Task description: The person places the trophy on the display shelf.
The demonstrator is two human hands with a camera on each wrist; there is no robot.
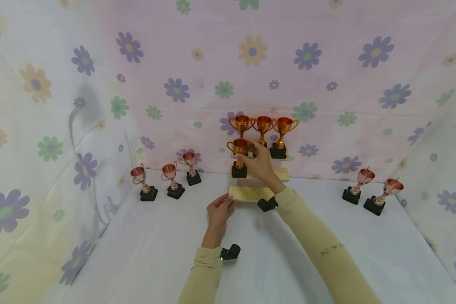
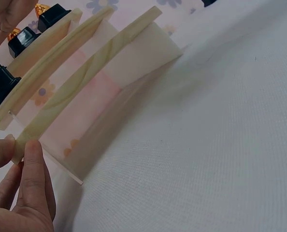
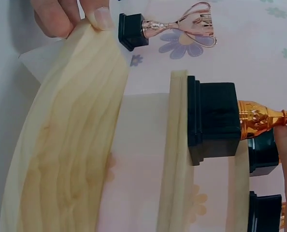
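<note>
A tiered stand with wooden shelves point(image 1: 248, 193) and clear side panels stands against the backdrop. My left hand point(image 1: 218, 213) pinches the left end of its lowest shelf point(image 2: 68, 92) between thumb and fingers. On the left end of the middle shelf, a gold trophy cup point(image 1: 240, 146) stands upright on its black base point(image 3: 216, 118). My right hand point(image 1: 261, 164) grips this trophy at the stem, just under the bowl. Along the top shelf are three more gold trophies point(image 1: 285, 125), side by side; the leftmost is partly hidden behind the held one.
Three rose-gold trophies point(image 1: 175, 191) stand on the white cloth point(image 1: 137, 253) left of the stand. Two more rose-gold trophies point(image 1: 375, 204) are at the right. A flowered backdrop point(image 1: 213, 63) encloses the back and sides. Each wrist carries a black camera point(image 1: 231, 252).
</note>
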